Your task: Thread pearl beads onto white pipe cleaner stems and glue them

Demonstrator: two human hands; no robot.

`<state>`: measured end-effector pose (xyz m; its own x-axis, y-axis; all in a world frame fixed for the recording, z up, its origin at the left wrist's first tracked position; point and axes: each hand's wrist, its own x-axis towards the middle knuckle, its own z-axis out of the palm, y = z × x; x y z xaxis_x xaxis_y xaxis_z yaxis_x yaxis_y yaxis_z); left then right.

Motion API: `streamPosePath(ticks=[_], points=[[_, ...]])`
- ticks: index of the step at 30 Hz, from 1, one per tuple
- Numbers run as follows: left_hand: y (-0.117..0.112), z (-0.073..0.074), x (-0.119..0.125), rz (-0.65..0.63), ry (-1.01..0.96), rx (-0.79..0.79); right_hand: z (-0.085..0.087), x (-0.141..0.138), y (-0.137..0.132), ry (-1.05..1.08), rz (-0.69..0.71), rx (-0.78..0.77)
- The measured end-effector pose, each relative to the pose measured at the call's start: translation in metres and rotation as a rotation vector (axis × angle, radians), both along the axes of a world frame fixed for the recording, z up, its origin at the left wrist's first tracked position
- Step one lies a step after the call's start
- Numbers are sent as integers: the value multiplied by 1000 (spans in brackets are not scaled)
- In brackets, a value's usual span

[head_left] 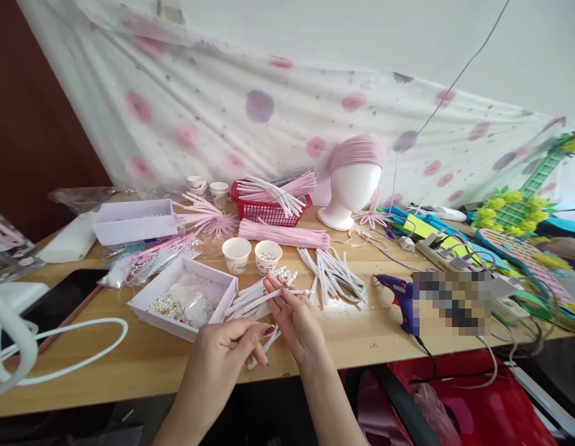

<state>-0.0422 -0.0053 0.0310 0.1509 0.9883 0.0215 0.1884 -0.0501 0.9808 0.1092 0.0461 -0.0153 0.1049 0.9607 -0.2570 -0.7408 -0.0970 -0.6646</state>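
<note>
My right hand (296, 319) is turned palm up above the table, fingers extended and thumb bent in. Across its fingers lies a white pipe cleaner (280, 293), with a small pearl bead at its right tip. Nearer to me, my left hand (234, 347) is closed, thumb and index finger together; what they hold, if anything, does not show. Bead-tipped white pipe cleaners (250, 296) lie behind and under my hands. More plain white pipe cleaners (331, 272) are spread to the right. Just behind stand two paper cups, one holding pearl beads (267, 256) and another (236, 255).
Left are a box of bead packets (229, 288), a phone (78, 291) and a white cable (122, 341). At the back stand a red basket (268, 214), a pink pipe-cleaner bundle (285, 235) and a foam head (354, 189). Right are a glue gun (401, 297) and power strip (438, 257).
</note>
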Motion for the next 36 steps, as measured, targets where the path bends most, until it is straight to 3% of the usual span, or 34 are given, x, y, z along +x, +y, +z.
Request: streamPosePath(ticks=[3, 6, 8, 10, 12, 14, 17, 19, 24, 29, 36], points=[[-3, -8, 5, -39, 38, 98, 9, 6, -10, 1, 103, -54], [-9, -15, 5, 14, 41, 150, 19, 21, -31, -32, 265, -86], [-13, -18, 4, 47, 50, 185, 22, 34, -49, -145, 429, -57], [-14, -22, 4, 35, 42, 186, 21, 47, -64, -328, 499, -8], [-12, -26, 4, -43, 13, 168, 17, 59, -73, -595, 384, 56], [-8, -29, 7, -116, -25, 170, 15, 69, -72, -974, 138, 77], [-4, -33, 11, -122, -33, 232, 18, 83, -53, -1432, -152, -10], [-4, -35, 13, -92, 19, 232, 21, 91, -35, -1565, -212, -71], [-12, -40, 10, -13, 190, 341, 19, 100, -5, -1759, -219, -187], [-3, -44, 16, -70, 223, 626, 16, 108, -14, -1774, -184, -261], [9, -33, 43, -120, 162, 363, 10, 111, -18, -1647, -149, -199]])
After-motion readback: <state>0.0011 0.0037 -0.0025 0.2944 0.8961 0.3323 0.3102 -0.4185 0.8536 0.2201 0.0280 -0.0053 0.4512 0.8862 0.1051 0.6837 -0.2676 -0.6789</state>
